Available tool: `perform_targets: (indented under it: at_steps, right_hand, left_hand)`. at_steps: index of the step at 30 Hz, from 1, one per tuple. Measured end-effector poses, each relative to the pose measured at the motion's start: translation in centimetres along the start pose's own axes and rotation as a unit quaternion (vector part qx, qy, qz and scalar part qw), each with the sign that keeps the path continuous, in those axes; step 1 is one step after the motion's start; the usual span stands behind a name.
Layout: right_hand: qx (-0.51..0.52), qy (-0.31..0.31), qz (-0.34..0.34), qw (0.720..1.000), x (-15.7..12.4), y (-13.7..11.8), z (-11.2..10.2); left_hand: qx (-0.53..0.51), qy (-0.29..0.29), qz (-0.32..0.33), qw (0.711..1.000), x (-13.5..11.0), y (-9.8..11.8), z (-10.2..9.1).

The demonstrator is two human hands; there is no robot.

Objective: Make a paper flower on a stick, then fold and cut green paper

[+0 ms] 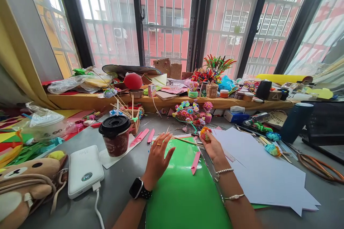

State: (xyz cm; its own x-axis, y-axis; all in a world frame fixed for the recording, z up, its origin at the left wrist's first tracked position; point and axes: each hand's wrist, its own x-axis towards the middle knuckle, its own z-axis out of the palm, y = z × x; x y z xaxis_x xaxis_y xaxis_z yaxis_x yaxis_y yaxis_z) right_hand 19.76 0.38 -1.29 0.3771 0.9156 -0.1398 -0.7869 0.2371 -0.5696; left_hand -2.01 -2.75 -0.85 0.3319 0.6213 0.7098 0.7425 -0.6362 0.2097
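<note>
My left hand (158, 155) lies flat with fingers spread on the top left of a green sheet (182, 193); a ring and a black smartwatch show on it. My right hand (212, 145) is closed around a small orange and yellow paper flower (205, 132) at the sheet's far right corner. A folded pink paper strip (195, 162) lies on the green sheet between both hands. A thin wooden stick (185, 140) runs along the sheet's far edge.
A lidded paper cup (115, 136) and a white power bank (84, 170) stand left of the sheet, a bear-shaped bag (24, 182) further left. White paper sheets (263, 171) lie on the right. A paper flower bunch (189, 112) and cluttered window ledge (166, 102) lie beyond.
</note>
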Motion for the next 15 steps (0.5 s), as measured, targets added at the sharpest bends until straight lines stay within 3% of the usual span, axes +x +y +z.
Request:
perform_targets:
  at_steps: [3,8,15]
  right_hand:
    - [-0.022,0.034,-0.025,0.999,0.8,-2.2,-1.2]
    - [0.009,0.127,-0.129,0.983,1.7,-5.4,-2.8]
    - [-0.024,0.116,-0.086,0.989,2.3,-2.9,-3.2]
  left_hand:
    - [0.001,0.004,-0.001,1.0,-0.1,-0.1,0.0]
    - [0.0,0.006,-0.003,1.0,-0.1,-0.2,0.1]
    - [0.011,0.013,-0.005,1.0,0.0,-0.3,0.2]
